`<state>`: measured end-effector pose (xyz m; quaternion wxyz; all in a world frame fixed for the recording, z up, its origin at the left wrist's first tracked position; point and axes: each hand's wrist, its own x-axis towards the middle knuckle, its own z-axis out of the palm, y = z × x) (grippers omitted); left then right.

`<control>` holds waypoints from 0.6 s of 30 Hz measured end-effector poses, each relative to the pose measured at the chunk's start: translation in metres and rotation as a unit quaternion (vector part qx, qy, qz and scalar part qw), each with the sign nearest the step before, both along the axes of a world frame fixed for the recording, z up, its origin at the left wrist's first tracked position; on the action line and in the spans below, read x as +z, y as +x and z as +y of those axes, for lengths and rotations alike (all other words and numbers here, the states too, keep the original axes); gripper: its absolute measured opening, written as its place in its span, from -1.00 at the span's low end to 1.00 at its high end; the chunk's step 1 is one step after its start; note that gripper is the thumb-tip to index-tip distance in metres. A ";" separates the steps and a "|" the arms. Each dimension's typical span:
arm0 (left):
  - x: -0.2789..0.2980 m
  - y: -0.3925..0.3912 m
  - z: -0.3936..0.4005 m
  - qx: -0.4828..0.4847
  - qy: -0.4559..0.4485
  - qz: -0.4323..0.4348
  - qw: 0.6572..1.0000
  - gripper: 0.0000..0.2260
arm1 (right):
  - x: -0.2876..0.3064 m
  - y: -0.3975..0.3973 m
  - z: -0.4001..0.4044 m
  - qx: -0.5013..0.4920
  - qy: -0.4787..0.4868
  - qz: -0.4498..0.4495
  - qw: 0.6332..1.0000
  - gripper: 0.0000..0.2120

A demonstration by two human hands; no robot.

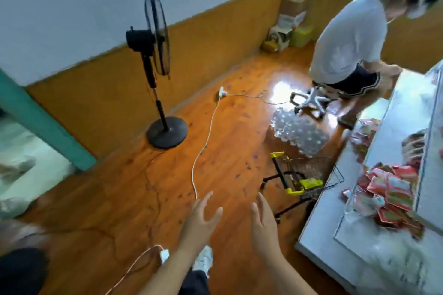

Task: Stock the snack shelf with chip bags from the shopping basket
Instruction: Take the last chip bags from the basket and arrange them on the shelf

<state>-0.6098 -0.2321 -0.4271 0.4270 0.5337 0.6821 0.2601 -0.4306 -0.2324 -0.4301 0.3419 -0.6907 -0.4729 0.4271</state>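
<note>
Wooden floor lies under my left hand and right hand, both open and empty. Ahead-right of my right hand stands the wire basket; farther right, chip bags fill the shelf.

The shelf runs off the right edge, and the snack bags on it are too blurred to read. The shelf hides the far side of the small wire cart. Motion blur smears the second person by the shelf.
</note>
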 end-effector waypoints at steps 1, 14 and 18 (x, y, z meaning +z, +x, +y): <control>-0.003 0.004 0.034 -0.025 -0.002 0.000 1.000 -0.46 | 0.000 0.003 0.024 -0.022 -0.003 0.000 1.000 -0.48; -0.036 0.162 0.349 -0.324 -0.054 0.039 0.944 -0.50 | -0.042 0.152 0.241 -0.344 -0.096 0.018 0.934 -0.51; -0.086 0.233 0.417 -0.388 -0.085 0.074 0.915 -0.51 | -0.106 0.208 0.292 -0.405 -0.149 0.052 0.901 -0.48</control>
